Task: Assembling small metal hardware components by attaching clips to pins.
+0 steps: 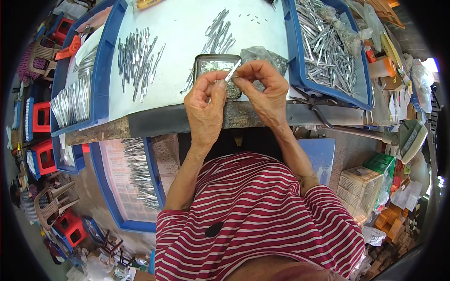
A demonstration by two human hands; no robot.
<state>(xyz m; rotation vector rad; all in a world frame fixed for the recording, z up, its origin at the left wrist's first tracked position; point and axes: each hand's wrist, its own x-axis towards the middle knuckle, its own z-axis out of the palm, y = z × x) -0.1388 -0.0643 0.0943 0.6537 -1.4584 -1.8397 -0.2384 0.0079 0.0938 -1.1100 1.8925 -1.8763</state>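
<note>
My left hand (205, 105) pinches a slim, flat, silvery metal strip (232, 71) between thumb and fingers, tilted up to the right. My right hand (267, 91) is closed in a pinch right beside the strip; whatever its fingertips hold is too small to make out. Under both hands is a dark-rimmed tray (197, 62) of tiny metal bits, partly hidden by my fingers. A clear plastic bag (259, 52) lies behind my right hand. Similar strips lie in a pile (218, 37) beyond the tray and in another pile (137, 58) to the left.
A blue bin (291, 56) heaped with metal strips stands at the right, a blue tray (104, 70) with stacked strips at the left. Black-handled pliers (318, 105) rest at the table's front edge. Another blue tray (105, 180) of strips sits below, left of my lap.
</note>
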